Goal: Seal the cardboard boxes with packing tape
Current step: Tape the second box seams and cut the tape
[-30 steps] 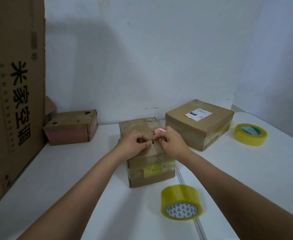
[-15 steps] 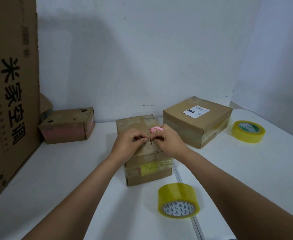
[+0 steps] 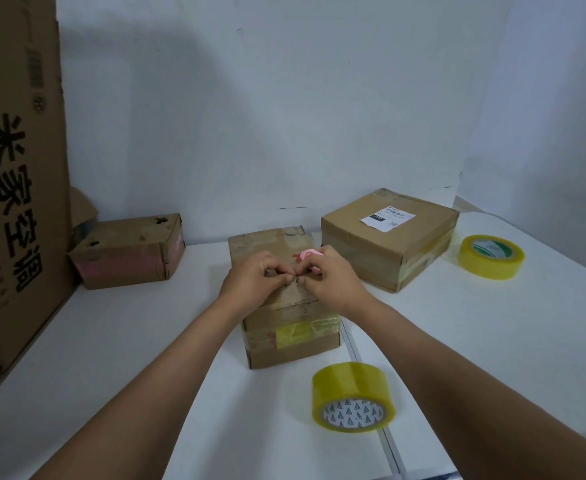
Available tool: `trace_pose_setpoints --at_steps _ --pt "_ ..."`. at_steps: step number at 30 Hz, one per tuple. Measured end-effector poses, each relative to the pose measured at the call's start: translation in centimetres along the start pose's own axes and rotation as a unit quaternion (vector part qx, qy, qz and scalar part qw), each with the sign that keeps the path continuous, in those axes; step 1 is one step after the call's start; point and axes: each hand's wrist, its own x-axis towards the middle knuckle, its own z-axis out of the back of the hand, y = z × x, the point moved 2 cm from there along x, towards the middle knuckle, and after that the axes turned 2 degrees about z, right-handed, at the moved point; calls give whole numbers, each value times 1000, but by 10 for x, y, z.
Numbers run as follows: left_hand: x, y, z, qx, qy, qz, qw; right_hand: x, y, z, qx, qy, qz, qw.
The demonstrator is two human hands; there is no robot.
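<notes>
Left hand [image 3: 257, 277]: fingers curled, tips pinched on something small at the top seam of the middle box; probably a tape end, though too small and clear to tell.
Right hand [image 3: 329, 277]: fingers curled round a small pink tool [image 3: 308, 255], its rounded end poking out above the knuckles; thumb and forefinger tips meeting the left hand's at the seam. Likely a cutter, kept in the palm so as to be ready while both hands work the tape.
Middle box [image 3: 290, 327]: directly under both hands, central on the table, flaps down; clear tape and a yellow patch banded across the near face. Steadied by the hands' own weight.
Near tape roll [image 3: 354, 396]: yellow, standing tilted on its edge, just in front and right of the middle box; close by, presumably for the next strip.
Far tape roll [image 3: 490, 256]: lying flat, right of the labelled box, well apart from the hands; seemingly a spare.
Labelled box [image 3: 388, 237]: behind and right, tape at its corners, white label on top.
Small worn box [image 3: 129, 252]: far left, holes in the top.
Tall printed carton [image 3: 14, 188]: upright at the left edge.
Table [image 3: 492, 341]: white, seam running under the near roll.
</notes>
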Motion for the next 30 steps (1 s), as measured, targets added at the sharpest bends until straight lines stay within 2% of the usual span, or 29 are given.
trace_pose_setpoints --at_steps 9,14,21,24,26,28,30 --pt "-1 3 -6 -20 -32 9 999 -1 -4 -3 -16 -13 19 1000" --pt "4 6 -9 4 -61 25 998 -2 -3 -2 -4 -16 14 1000" --pt "9 0 -5 42 -34 28 998 -2 -5 -2 -4 -12 16 1000" --pt "8 0 0 -24 -26 46 998 -3 -5 -1 -13 -19 23 999" --pt "1 3 5 -82 -51 54 994 -4 -3 0 -14 -26 26 999" --pt "-11 7 11 -42 -81 23 996 -5 -2 1 -9 -27 28 999" --pt "-24 10 13 35 -66 -54 996 -5 -1 3 5 -24 27 999"
